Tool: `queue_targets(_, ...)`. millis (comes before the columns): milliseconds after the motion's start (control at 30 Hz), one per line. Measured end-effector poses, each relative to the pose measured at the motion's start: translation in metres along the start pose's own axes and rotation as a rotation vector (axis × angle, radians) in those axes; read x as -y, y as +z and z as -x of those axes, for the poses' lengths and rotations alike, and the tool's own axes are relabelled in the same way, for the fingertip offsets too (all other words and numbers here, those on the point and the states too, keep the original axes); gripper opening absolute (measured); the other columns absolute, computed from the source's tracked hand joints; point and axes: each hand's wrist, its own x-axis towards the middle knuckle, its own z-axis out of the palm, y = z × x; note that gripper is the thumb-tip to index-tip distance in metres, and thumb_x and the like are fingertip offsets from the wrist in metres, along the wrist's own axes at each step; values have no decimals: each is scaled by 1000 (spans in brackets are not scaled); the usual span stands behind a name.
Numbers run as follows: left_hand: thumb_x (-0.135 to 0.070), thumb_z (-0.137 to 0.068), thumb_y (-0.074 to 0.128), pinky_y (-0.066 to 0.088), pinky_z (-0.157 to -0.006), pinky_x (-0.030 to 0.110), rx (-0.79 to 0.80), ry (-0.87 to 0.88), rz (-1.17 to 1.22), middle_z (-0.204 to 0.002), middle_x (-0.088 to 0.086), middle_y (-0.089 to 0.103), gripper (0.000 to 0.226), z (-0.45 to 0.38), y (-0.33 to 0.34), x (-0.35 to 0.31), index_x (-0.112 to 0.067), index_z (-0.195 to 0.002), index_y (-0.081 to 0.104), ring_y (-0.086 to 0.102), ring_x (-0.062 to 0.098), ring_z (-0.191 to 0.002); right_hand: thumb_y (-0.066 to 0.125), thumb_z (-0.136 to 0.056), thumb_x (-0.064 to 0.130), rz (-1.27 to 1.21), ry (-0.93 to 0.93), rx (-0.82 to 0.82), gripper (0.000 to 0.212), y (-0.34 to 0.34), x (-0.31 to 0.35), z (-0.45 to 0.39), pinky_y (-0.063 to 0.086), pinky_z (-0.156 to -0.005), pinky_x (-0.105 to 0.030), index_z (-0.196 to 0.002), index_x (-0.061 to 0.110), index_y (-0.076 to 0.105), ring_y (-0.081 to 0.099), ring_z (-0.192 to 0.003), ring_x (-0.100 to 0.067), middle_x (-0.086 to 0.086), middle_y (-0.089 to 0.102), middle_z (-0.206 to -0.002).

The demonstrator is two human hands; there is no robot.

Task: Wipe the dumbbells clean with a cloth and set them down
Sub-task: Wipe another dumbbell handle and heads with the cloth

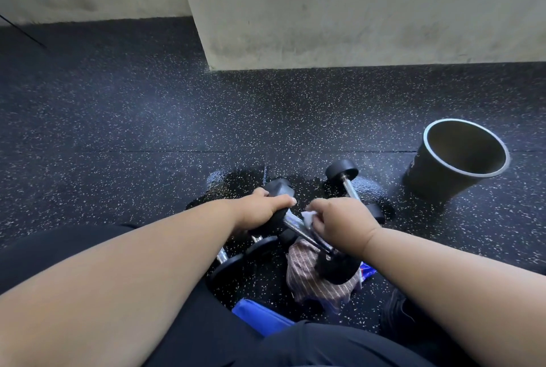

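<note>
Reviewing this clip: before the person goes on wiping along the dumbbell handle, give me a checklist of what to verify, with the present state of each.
1. Left hand grips the upper head of the held dumbbell: ok.
2. Right hand pinches the white cloth against the handle: ok.
3. Lower head rests on the striped rag: ok.
4. Floor dry where dumbbells go: not ok, a wet patch shows.
5. Second dumbbell lies apart on the floor: ok.
6. Handle already clean: cannot tell.

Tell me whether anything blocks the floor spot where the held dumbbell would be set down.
Partly. The held dumbbell hangs over a striped cloth, with another dumbbell to its right and one under the left hand. Wet floor ahead looks free.
</note>
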Motion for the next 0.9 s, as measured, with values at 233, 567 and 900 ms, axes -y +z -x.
queue_targets(233,-75,-88,69,48,-66,31,-11,13,-11,-120,7,64,85,-5,0,0,-24,-150,41,64,22,-87,85,-67,29,219,-426,-182,16,22,22,-9,49,-58,-33,-74,25,71,59,-67,-23,2,63,-81)
queue_targets(567,-77,-84,70,51,-72,35,2,-2,-3,-121,7,66,85,-6,-1,3,-28,-148,42,67,24,-89,72,-85,32,395,-297,340,16,-12,33,-6,42,-67,-35,-82,20,63,59,-74,-31,-2,57,-73)
queue_targets(900,-90,-57,66,52,-81,41,19,12,-68,-128,6,66,115,-3,-2,-2,-28,-151,41,68,27,-101,75,-81,53,252,-21,523,43,-11,15,-4,56,-70,-34,-71,14,59,62,-73,-32,0,58,-68)
